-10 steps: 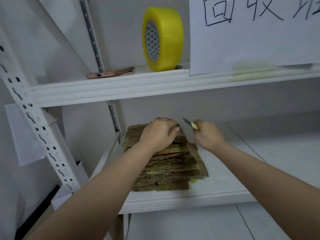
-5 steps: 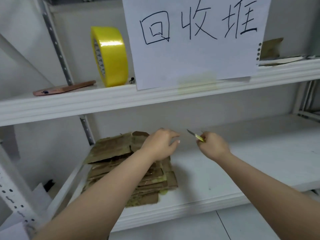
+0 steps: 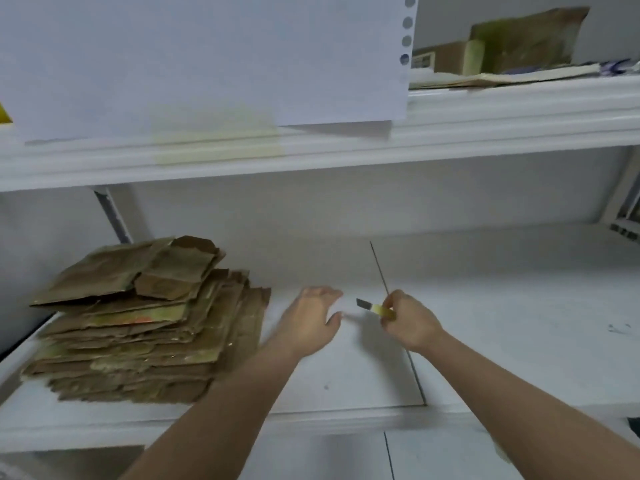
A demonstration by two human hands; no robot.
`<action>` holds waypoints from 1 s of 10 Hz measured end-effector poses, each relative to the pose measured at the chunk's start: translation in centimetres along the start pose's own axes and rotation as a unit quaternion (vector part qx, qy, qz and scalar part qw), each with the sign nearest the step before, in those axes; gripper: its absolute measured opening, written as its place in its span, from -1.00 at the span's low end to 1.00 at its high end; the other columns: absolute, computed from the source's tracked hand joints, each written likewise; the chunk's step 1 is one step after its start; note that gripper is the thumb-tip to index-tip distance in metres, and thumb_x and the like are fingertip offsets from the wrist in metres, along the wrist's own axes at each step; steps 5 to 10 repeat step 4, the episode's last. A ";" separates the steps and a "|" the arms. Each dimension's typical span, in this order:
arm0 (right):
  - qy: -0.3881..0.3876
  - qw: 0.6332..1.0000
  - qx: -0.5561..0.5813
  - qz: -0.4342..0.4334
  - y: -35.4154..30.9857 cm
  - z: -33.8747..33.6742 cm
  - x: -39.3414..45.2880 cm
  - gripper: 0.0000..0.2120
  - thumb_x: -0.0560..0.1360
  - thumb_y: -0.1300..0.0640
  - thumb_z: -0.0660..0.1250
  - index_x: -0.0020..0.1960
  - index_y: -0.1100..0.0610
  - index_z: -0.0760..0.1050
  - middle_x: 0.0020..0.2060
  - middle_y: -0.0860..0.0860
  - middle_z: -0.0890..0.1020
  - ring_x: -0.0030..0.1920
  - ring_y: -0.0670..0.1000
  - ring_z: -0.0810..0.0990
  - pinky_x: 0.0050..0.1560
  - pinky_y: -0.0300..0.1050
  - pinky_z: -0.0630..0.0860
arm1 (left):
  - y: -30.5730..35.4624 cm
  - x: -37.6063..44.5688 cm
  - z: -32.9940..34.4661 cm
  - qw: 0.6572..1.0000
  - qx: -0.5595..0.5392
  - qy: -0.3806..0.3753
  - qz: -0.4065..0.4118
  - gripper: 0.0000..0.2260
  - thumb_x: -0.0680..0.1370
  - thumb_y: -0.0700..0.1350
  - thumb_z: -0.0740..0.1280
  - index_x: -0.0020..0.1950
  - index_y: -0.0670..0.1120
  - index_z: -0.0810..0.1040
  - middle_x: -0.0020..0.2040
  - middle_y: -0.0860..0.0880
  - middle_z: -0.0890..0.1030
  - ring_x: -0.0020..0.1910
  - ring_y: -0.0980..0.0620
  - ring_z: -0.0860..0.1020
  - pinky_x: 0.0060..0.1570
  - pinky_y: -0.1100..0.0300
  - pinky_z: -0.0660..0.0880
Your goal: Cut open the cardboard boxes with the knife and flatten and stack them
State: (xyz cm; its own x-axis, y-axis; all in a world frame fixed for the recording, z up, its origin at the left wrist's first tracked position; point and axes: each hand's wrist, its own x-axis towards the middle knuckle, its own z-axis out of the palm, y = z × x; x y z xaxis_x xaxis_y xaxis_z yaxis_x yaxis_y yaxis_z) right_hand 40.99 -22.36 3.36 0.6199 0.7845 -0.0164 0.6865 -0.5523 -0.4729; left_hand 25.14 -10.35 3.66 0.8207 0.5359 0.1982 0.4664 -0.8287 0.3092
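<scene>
The stack of flattened cardboard (image 3: 138, 323) lies on the shelf (image 3: 485, 306); my left hand (image 3: 311, 320) hovers beside it, fingers loose and empty; my right hand (image 3: 407, 320) grips the knife (image 3: 375, 308). Stacking looks done for this piece; next I likely need another box (image 3: 526, 43), blade kept clear.

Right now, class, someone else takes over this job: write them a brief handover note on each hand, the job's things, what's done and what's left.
Left hand: open, holding nothing, right of the stack.
Right hand: grips the small yellow-handled knife, blade out, pointing left.
Stack of flattened brown cardboard pieces: on the white lower shelf, at its left end.
Done: that stack.
Left: brown cardboard on the upper shelf, apparently still to process.
</scene>
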 end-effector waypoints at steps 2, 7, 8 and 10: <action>-0.026 0.996 -0.066 -0.049 1.8 4.5 2.0 -0.68 0.51 -0.02 0.24 0.22 0.09 0.38 0.12 0.08 0.47 0.15 0.10 0.42 0.02 -0.08 0.45 | -0.4 -1.2 3.9 0.993 0.037 -0.048 -0.101 -0.55 0.63 0.00 0.16 0.52 -0.05 0.25 0.49 -0.04 0.30 0.49 0.00 0.17 0.45 0.15 0.12; -0.005 0.989 -0.121 -0.083 1.8 6.1 2.6 -0.60 0.47 -0.12 0.24 0.24 0.04 0.40 0.15 0.06 0.47 0.19 0.11 0.38 0.12 -0.08 0.39 | -1.1 -1.7 4.1 0.985 0.067 -0.066 -0.145 -0.56 0.64 -0.01 0.15 0.52 -0.05 0.24 0.50 -0.04 0.28 0.49 -0.01 0.18 0.46 0.08 0.14; -0.005 0.989 -0.121 -0.083 1.8 6.1 2.6 -0.60 0.47 -0.12 0.24 0.24 0.04 0.40 0.15 0.06 0.47 0.19 0.11 0.38 0.12 -0.08 0.39 | -1.1 -1.7 4.1 0.985 0.067 -0.066 -0.145 -0.56 0.64 -0.01 0.15 0.52 -0.05 0.24 0.50 -0.04 0.28 0.49 -0.01 0.18 0.46 0.08 0.14; -0.005 0.989 -0.121 -0.083 1.8 6.1 2.6 -0.60 0.47 -0.12 0.24 0.24 0.04 0.40 0.15 0.06 0.47 0.19 0.11 0.38 0.12 -0.08 0.39 | -1.1 -1.7 4.1 0.985 0.067 -0.066 -0.145 -0.56 0.64 -0.01 0.15 0.52 -0.05 0.24 0.50 -0.04 0.28 0.49 -0.01 0.18 0.46 0.08 0.14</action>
